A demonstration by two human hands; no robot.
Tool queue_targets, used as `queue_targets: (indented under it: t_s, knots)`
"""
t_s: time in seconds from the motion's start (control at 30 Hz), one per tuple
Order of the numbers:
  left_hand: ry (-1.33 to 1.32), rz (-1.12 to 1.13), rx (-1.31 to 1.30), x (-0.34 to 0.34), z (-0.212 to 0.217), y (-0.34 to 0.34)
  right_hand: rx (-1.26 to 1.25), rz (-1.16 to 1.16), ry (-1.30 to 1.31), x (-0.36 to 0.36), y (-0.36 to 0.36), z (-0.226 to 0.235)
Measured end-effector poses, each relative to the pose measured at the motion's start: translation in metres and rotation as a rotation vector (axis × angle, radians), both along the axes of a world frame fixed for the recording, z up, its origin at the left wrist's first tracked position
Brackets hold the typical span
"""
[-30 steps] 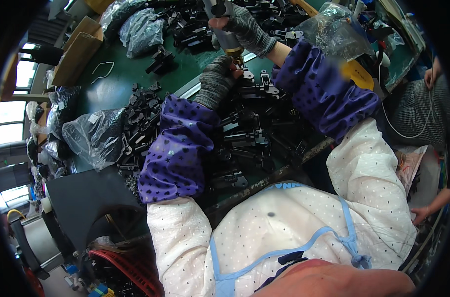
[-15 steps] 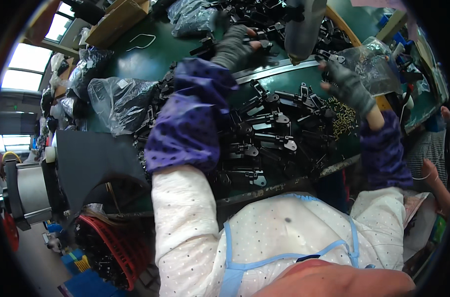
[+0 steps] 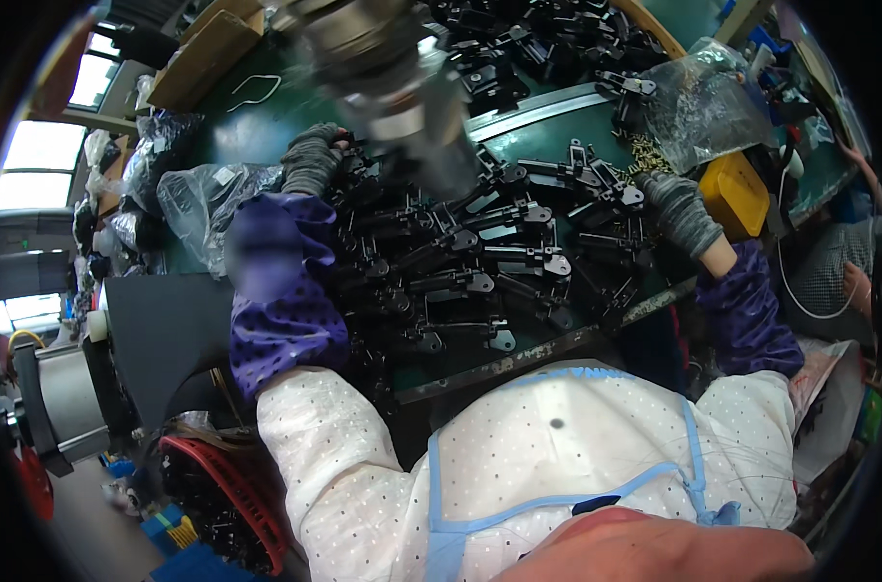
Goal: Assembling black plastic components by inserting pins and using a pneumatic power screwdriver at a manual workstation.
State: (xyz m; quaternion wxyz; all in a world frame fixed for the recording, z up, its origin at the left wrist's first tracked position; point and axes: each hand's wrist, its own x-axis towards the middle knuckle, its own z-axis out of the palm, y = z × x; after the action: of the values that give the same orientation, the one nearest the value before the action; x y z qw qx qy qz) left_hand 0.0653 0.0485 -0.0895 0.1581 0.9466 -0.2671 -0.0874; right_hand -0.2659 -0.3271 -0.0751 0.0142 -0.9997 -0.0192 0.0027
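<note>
My left hand (image 3: 312, 160), in a grey fingerless glove, is at the left end of the rows of black metal brackets (image 3: 519, 215). Its fingers curl in beside the parts there, and what they hold is hidden. On the right, my right hand (image 3: 682, 209) wears a matching glove and reaches into a pile of small brass screws (image 3: 643, 150). Its fingertips are bent together at the near side of the pile; any screw in them is too small to see. A thick cylindrical hanging tool (image 3: 412, 107), blurred by motion, covers some brackets between my hands.
A metal strip (image 3: 538, 113) divides the bracket rows from a heap of black parts (image 3: 557, 48). Beside my right hand stands a yellow bin (image 3: 734, 194), with a clear plastic bag (image 3: 708, 97) behind. Another bag (image 3: 203, 209) lies left. A red basket (image 3: 232, 485) of parts stands low left.
My left hand has moved left and nearer, away from the far heap. My right hand has come down to the brass screws, uncovering the yellow bin. The hanging tool has swung left.
</note>
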Motion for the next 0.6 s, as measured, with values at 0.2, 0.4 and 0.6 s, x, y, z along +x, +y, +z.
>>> queue_targets:
  t_s: [0.2,0.4,0.6]
  knots:
    - [0.012,-0.264,-0.599,-0.111,0.021,-0.063,0.336,-0.337,0.007,-0.002,-0.003,0.002]
    - [-0.033,-0.278,-0.712,-0.153,0.004,-0.103,0.358,-0.347,0.045,0.008,-0.003,0.03]
    - [-0.187,-0.19,-0.48,-0.175,0.015,-0.108,0.696,0.104,-0.105,0.064,0.041,0.055]
